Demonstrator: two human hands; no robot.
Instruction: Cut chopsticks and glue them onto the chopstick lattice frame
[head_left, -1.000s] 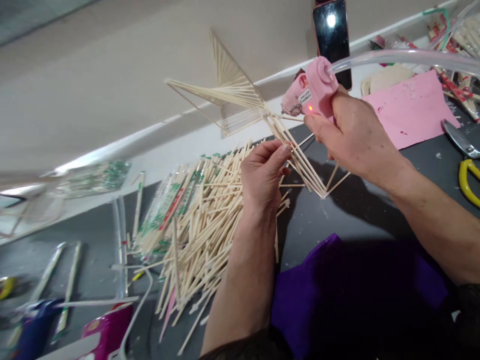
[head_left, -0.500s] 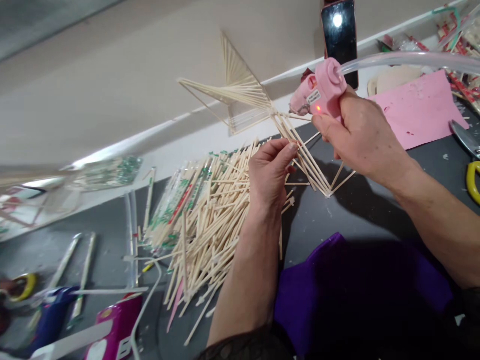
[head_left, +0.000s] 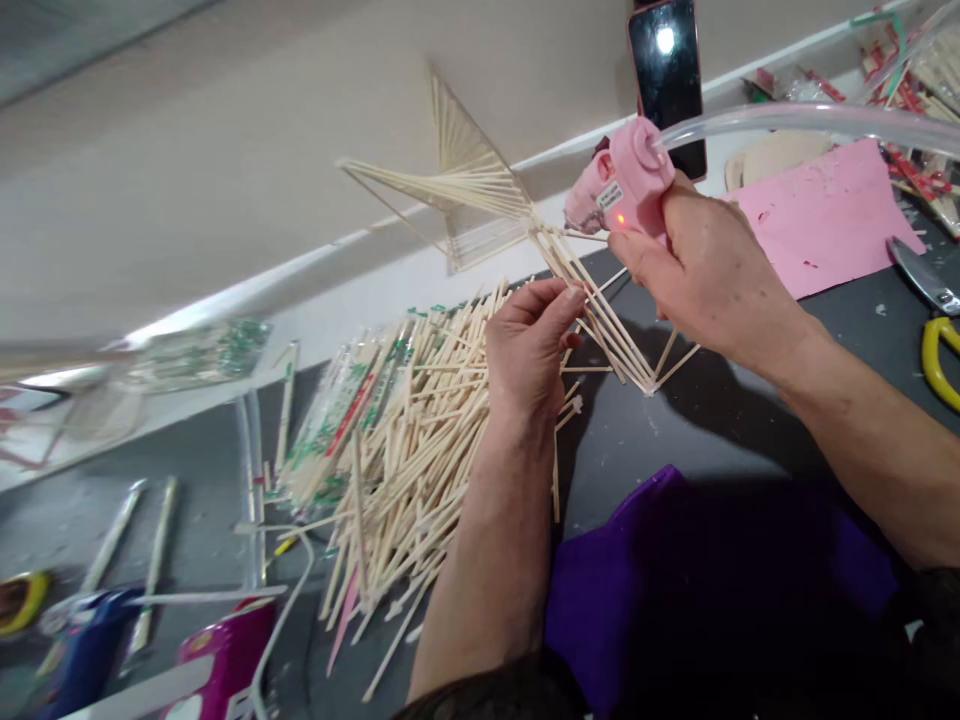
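Presently the right hand [head_left: 712, 262] is gripping a pink glue gun [head_left: 634, 180], nozzle pointing at a stick framework [head_left: 517, 205] that is resting on the grey table [head_left: 637, 455] beyond a loose stick pile [head_left: 416, 440], while the left hand's [head_left: 529, 340] thumb and forefinger are pinching together at its slanting sticks.

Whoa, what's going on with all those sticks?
A person has both hands at a stick frame with a fan-like top. The right hand holds a pink glue gun, its little light glowing and its tip near where many sticks meet. The left hand pinches at the frame's sticks. Beside the left forearm lies a big heap of loose sticks.
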